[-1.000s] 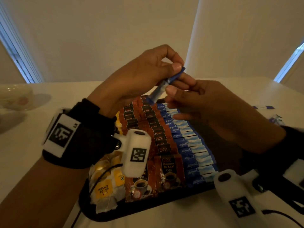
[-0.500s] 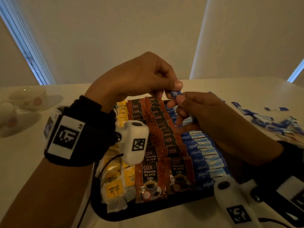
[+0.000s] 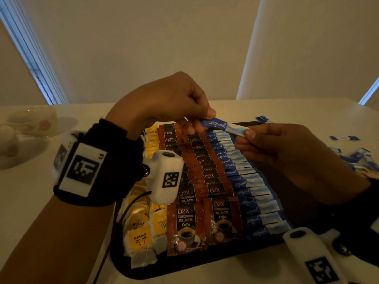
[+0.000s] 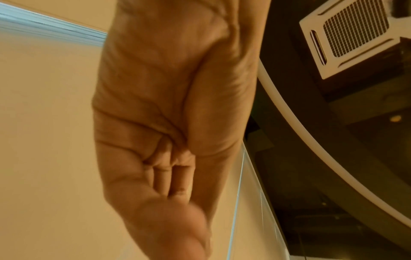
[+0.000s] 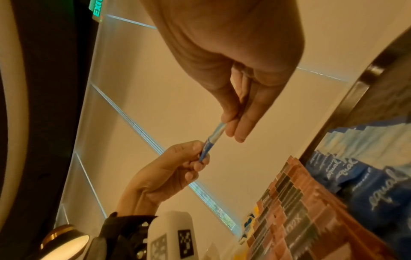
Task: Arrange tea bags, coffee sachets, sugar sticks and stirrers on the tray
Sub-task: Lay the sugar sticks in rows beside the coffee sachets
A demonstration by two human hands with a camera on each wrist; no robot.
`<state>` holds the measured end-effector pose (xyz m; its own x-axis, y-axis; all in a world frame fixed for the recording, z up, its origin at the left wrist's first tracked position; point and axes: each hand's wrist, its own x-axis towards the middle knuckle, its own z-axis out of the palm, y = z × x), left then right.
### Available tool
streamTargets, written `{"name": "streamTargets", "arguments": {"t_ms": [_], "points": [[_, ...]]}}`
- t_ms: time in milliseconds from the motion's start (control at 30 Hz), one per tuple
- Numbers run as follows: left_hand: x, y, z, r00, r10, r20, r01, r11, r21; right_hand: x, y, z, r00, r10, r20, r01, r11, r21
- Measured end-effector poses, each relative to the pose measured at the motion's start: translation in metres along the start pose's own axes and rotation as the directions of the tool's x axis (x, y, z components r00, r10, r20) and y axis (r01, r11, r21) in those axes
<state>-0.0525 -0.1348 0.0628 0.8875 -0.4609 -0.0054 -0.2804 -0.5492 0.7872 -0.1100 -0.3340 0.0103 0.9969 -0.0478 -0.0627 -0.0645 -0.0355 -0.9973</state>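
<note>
A blue "equal" sugar stick (image 3: 222, 126) (image 5: 212, 140) is held level above the far end of the black tray (image 3: 184, 267). My left hand (image 3: 202, 117) (image 5: 195, 158) pinches its dark blue end and my right hand (image 3: 248, 134) (image 5: 231, 124) pinches its pale end. On the tray lie a row of yellow tea bags (image 3: 141, 234), two rows of brown D2X coffee sachets (image 3: 196, 222), and a row of blue sugar sticks (image 3: 256, 201). The left wrist view shows only my left hand's palm (image 4: 155, 105) with curled fingers.
Loose blue sugar sticks (image 3: 361, 156) lie on the white table right of the tray, one more (image 3: 344, 138) farther back. A cup on a saucer (image 3: 30, 124) stands at the far left. Wrist camera housings sit over the tray's near edge (image 3: 164, 177) (image 3: 311, 257).
The stick, earlier steeply tilted and higher, has come down and turned level over the tray's far end. My hands have drawn apart, each now at one end of it.
</note>
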Motion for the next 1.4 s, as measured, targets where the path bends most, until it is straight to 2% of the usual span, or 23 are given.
{"name": "streamTargets", "arguments": {"t_ms": [167,300,467,567,633,900,1200,1333,1400], "points": [[0.000,0.003,0.002,0.986,0.009,-0.168,0.003,0.998,0.067,0.020,-0.011,-0.015,0.998,0.007,-0.067,-0.020,0.981,-0.194],[-0.002,0.004,-0.002,0.983,-0.007,-0.182,0.014,0.999,0.037,0.052,-0.020,-0.032,0.978,0.184,-0.099,-0.204,0.938,-0.282],[-0.001,0.003,-0.003,0.980,0.002,-0.197,0.008,0.999,0.050,0.096,-0.028,-0.044,0.938,0.323,-0.128,-0.336,0.746,-0.575],[-0.001,0.004,-0.004,0.982,0.005,-0.190,0.005,0.999,0.052,0.114,-0.024,-0.040,0.883,0.459,-0.099,-0.412,0.655,-0.634],[0.000,0.003,-0.006,0.981,0.005,-0.195,0.005,0.999,0.051,0.125,-0.018,-0.038,0.864,0.494,-0.095,-0.430,0.627,-0.650],[-0.001,0.000,-0.006,0.981,0.002,-0.194,0.009,0.998,0.057,0.164,0.008,-0.037,0.822,0.553,-0.133,-0.498,0.587,-0.638],[0.000,0.001,-0.008,0.982,-0.042,-0.184,0.057,0.995,0.079,0.178,0.013,-0.027,0.809,0.577,-0.115,-0.456,0.493,-0.741],[-0.001,0.001,-0.008,0.983,-0.051,-0.179,0.068,0.993,0.093,0.173,-0.001,-0.045,0.866,0.492,-0.096,-0.381,0.523,-0.762],[0.000,0.001,-0.009,0.982,-0.053,-0.180,0.072,0.992,0.101,0.165,-0.019,-0.064,0.897,0.428,-0.108,-0.334,0.498,-0.800]]}}
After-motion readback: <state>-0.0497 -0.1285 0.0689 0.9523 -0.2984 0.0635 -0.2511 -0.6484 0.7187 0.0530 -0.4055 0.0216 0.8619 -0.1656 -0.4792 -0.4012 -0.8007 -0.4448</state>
